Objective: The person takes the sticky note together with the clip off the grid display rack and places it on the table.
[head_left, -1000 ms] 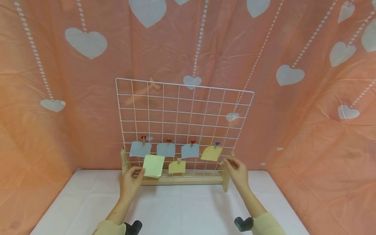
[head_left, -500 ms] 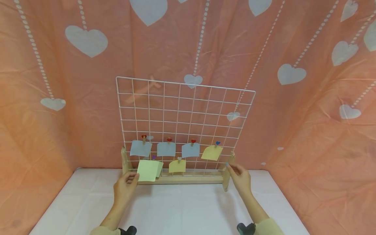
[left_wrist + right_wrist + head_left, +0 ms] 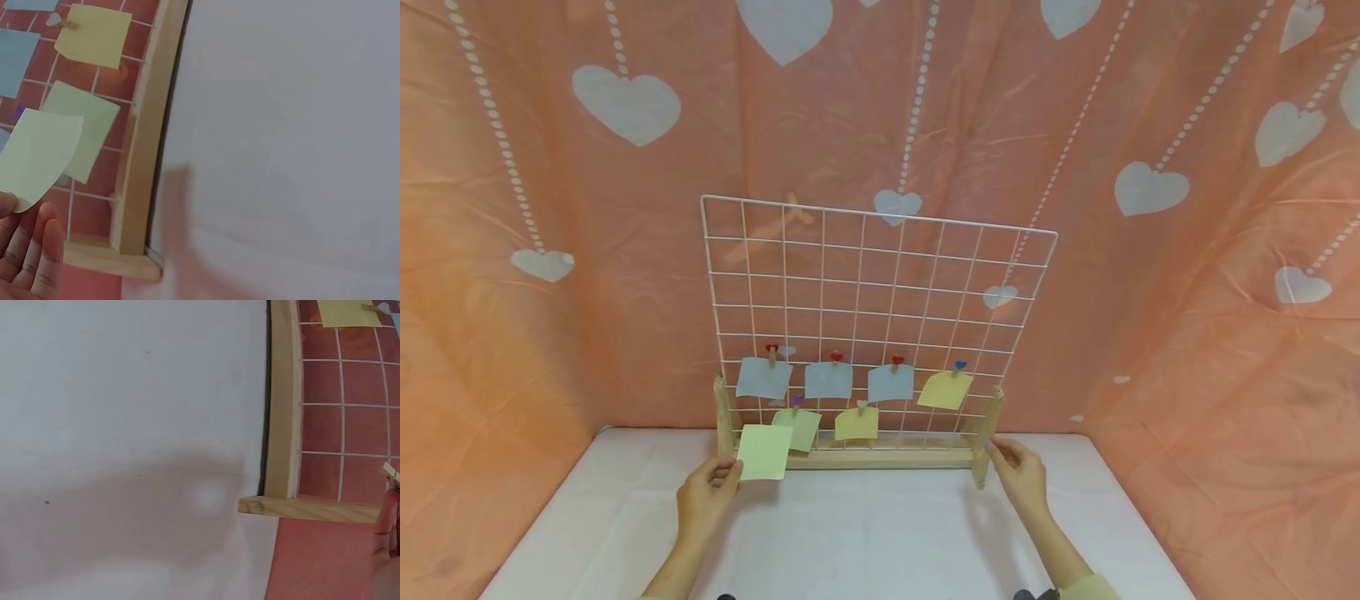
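My left hand [image 3: 703,500] pinches the left edge of a pale green sticky note [image 3: 763,452], thumb on its front in the left wrist view. The note is in front of the wire grid's lower left and overlaps a green note [image 3: 805,430] clipped there with a purple heart clothespin [image 3: 797,401]. My right hand [image 3: 1021,479] is by the stand's right foot, pinching a mini wooden clothespin [image 3: 392,471], which shows at the right edge of the right wrist view. Much of that hand is cut off there.
The white wire grid [image 3: 703,197] stands in a wooden base [image 3: 880,460] on a white table [image 3: 865,533]. Three blue notes, the middle one [image 3: 829,381] among them, and two yellow notes [image 3: 946,390] hang from it by heart clothespins. Behind is an orange heart-print curtain [image 3: 647,333].
My left hand has drawn the pale green note down and left, baring the clipped green note behind it. My right hand has shifted slightly lower with its clothespin.
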Demonstrator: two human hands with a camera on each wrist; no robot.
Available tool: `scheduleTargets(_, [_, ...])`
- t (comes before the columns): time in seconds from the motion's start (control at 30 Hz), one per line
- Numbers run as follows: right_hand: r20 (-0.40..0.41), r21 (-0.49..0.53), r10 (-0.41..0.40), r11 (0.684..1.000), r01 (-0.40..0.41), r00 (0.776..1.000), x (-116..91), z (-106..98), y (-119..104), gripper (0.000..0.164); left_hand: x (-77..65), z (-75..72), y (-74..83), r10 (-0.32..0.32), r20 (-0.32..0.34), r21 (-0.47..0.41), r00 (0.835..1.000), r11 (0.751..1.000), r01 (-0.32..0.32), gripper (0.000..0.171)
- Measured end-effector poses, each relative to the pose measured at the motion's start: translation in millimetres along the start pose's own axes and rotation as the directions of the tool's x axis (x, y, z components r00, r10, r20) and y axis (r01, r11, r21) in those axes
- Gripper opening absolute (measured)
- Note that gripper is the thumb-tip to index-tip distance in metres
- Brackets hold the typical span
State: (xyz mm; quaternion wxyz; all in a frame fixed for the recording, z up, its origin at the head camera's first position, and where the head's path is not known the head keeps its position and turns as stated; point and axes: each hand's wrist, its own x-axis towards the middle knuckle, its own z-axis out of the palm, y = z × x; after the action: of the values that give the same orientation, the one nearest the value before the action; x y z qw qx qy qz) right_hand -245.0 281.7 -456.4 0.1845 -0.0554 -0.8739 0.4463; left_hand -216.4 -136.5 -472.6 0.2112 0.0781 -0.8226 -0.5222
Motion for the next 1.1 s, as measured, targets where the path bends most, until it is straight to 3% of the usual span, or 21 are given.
scheduleTargets(0.17, [0.018, 0.002, 0.036, 0.999, -0.036, 0.999, -6, 2, 11, 0.029, -4.1, -3.7, -10.6, -0.012, 0.008, 0.018, 1.0, 1.0, 0.012, 0.016])
scheduleTargets(0.5, [0.073, 0.008, 0.109, 0.994, -0.11, 0.991, -19, 4, 24, 0.029, -10.7, -13.0, -29.6, -0.118, 0.009, 0.087, 0.993, 0.989, 0.117, 0.018])
scheduleTargets(1.1, [0.118, -0.018, 0.166, 0.986, -0.165, 0.979, -31, 11, 43, 0.03, -18.9, -29.3, -55.8, -0.189, 0.081, 0.141, 0.979, 0.974, 0.177, 0.025])
